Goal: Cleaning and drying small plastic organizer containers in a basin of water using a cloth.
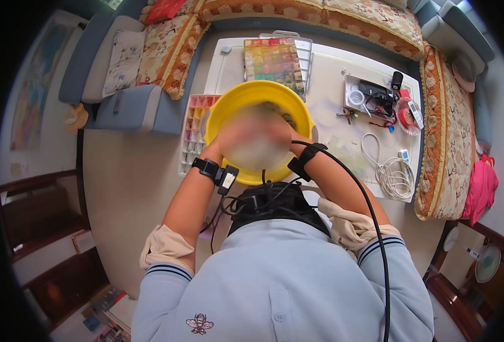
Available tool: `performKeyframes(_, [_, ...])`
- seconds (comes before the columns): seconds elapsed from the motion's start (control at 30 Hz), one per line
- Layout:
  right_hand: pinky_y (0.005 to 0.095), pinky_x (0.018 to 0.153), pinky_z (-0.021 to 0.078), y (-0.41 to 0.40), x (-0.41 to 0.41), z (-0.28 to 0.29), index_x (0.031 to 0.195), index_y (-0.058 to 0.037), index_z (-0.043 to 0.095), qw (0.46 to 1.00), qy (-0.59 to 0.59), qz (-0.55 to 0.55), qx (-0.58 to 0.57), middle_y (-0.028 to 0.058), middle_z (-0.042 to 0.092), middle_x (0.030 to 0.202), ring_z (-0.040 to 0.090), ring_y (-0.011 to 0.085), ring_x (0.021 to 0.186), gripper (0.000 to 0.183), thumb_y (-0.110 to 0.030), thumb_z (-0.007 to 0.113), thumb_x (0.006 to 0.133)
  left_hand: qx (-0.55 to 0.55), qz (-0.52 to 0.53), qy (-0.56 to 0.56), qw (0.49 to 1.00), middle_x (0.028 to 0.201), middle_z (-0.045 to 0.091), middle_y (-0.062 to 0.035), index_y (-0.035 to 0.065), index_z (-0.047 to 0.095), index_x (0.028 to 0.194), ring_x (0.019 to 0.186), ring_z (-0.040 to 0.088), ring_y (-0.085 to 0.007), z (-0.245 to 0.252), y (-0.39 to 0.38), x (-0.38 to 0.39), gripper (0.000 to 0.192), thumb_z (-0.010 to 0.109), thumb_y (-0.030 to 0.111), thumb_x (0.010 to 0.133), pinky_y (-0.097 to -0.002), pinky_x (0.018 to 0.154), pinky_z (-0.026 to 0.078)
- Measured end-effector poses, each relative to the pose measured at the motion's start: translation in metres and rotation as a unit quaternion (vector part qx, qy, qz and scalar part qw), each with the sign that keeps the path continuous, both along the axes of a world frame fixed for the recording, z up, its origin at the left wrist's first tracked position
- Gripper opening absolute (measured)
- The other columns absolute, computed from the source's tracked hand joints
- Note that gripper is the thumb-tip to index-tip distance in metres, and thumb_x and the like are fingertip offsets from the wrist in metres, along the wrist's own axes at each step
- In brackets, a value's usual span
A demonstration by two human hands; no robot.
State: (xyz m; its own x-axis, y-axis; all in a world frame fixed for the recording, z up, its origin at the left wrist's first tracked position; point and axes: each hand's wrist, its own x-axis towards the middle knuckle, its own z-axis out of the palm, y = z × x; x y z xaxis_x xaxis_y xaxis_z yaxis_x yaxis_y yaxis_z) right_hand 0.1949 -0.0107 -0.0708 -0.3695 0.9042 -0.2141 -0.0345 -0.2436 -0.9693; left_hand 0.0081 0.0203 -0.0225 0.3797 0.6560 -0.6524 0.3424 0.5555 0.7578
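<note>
A yellow plastic basin (pixel 301 96) stands at the near edge of a white table. Both my hands reach into or over it, my left hand (pixel 230 137) on the left side and my right hand (pixel 280 130) on the right. A round blur covers both hands and the middle of the basin, so their fingers and anything between them are hidden. Something dark shows inside the basin's upper right part. Behind the basin lies a stained, multicoloured paint palette (pixel 273 60) on a pale compartment tray. A paint box with many coloured wells (pixel 192 128) is at the basin's left.
On the table (pixel 324 64) at right lie an open box of small items (pixel 352 83), a glass dish with red tape (pixel 407 118), a black cylinder (pixel 397 80) and a coiled white cable (pixel 395 179). A black cable runs over my right forearm. Floral-covered sofas (pixel 442 128) surround the table.
</note>
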Motion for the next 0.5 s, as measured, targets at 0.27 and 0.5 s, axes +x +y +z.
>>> performKeyframes(0.27, [0.0269, 0.081, 0.0455, -0.004, 0.002, 0.024, 0.099, -0.001, 0.061, 0.998, 0.06, 0.012, 0.029, 0.0032, 0.062, 0.09, 0.057, 0.0122, 0.085, 0.014, -0.008, 0.053, 0.09, -0.092, 0.056, -0.267, 0.958, 0.122, 0.048, -0.0114, 0.0076, 0.034, 0.135, 0.106, 0.055, -0.0234, 0.032, -0.008, -0.007, 0.048, 0.046, 0.013, 0.089, -0.0435, 0.092, 0.047])
performKeyframes(0.5, [0.0284, 0.081, 0.0463, -0.01, -0.002, 0.039, 0.1, -0.0006, 0.06, 0.994, -0.044, 0.02, 0.097, 0.0059, 0.063, 0.09, 0.058, 0.0137, 0.086, 0.014, -0.007, 0.055, 0.088, -0.042, 0.092, -0.203, 0.974, 0.113, 0.055, -0.0105, 0.0073, 0.046, 0.127, 0.101, 0.058, -0.022, 0.038, -0.015, -0.001, 0.039, 0.045, 0.013, 0.088, -0.0424, 0.086, 0.051])
